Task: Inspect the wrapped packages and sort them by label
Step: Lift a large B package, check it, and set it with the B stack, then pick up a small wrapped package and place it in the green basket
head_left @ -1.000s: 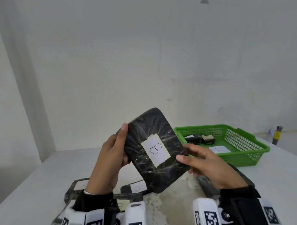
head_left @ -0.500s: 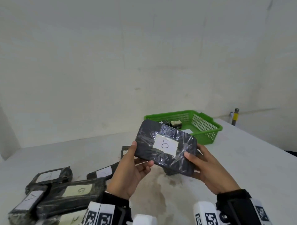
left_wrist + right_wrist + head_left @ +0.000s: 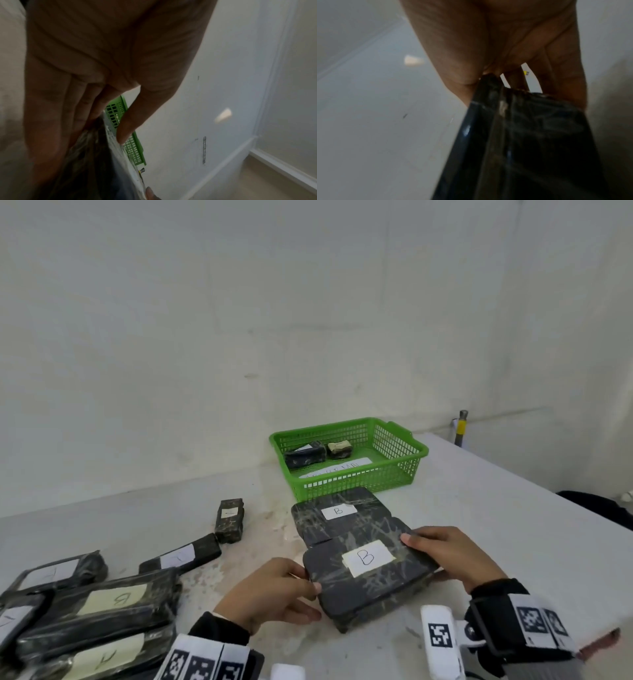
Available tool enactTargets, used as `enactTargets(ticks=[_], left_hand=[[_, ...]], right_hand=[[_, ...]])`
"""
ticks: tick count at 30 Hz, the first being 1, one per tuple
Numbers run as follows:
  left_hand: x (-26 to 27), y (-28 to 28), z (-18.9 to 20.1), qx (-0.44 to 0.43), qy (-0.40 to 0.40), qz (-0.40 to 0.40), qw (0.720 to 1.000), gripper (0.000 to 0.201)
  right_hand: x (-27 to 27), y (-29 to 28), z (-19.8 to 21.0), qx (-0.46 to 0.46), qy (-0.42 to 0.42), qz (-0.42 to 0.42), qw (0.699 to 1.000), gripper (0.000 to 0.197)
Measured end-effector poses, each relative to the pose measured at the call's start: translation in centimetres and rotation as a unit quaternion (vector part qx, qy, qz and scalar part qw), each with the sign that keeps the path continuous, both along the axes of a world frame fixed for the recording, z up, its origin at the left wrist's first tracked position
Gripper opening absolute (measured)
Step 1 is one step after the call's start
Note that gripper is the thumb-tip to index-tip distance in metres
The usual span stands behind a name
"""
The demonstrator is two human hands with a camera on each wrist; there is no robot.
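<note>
Both hands — left hand (image 3: 270,590), right hand (image 3: 452,556) — grip the B package (image 3: 368,577) by opposite edges, overlapping another package (image 3: 337,515).

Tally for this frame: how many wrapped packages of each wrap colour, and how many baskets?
Black-wrapped packages: 9 visible
Tan-wrapped package: 1
Green basket: 1
Total: 11

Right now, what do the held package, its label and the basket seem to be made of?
Package: dark body under clear glossy film, judging by wrinkles and glints; the inside is hidden.
Label: matte white paper, handwritten "B".
Basket: green moulded plastic, seemingly, with lattice walls.
</note>
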State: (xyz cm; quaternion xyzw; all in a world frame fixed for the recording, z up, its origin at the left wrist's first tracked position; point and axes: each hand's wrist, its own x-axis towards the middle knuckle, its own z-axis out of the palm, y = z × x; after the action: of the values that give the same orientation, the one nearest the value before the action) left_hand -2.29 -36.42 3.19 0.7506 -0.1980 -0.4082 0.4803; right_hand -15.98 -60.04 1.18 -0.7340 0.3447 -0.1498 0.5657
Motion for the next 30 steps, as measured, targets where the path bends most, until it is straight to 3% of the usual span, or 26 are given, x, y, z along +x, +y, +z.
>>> enactTargets(ticks=[4, 8, 12, 17, 23, 27, 30], left_hand=[[-0.2, -0.5, -0.2, -0.003, -0.026, 0.009, 1.000, 0.003], [-0.2, -0.9, -0.2, -0.005, -0.037, 0.022, 0.999, 0.005], [-0.1, -0.7, -0.5, -0.014, -0.015, 0.038, 0.999, 0.047], [0.1, 1.3, 0.1, -0.019, -0.045, 0.060, 0.997, 0.044], [1.0, 6.5, 2.1, -0.075, -0.127, 0.114, 0.982, 0.011], [1.6, 11.5, 2.5, -0.068, -0.169, 0.170, 0.968, 0.004], [2.3, 15.6, 2.1, -0.033, -0.201, 0.193, 0.960, 0.006]], right_hand=[[1.0, -0.6, -1.9, -0.041, -0.008, -0.028, 0.999, 0.012], [1.9, -1.0, -2.4, -0.070, 0.006, -0.050, 0.996, 0.014], [2.3, -0.7, -2.4, -0.117, 0.034, -0.088, 0.989, 0.037], [2.2, 1.9, -0.4, -0.250, 0.002, -0.115, 0.962, 0.041], [4.6, 8.8, 2.1, -0.189, -0.102, 0.020, 0.977, 0.016], [7.4, 14.8, 1.4, -0.121, -0.103, 0.130, 0.979, 0.009], [9.2, 18.7, 0.5, -0.047, -0.071, 0.200, 0.976, 0.018]])
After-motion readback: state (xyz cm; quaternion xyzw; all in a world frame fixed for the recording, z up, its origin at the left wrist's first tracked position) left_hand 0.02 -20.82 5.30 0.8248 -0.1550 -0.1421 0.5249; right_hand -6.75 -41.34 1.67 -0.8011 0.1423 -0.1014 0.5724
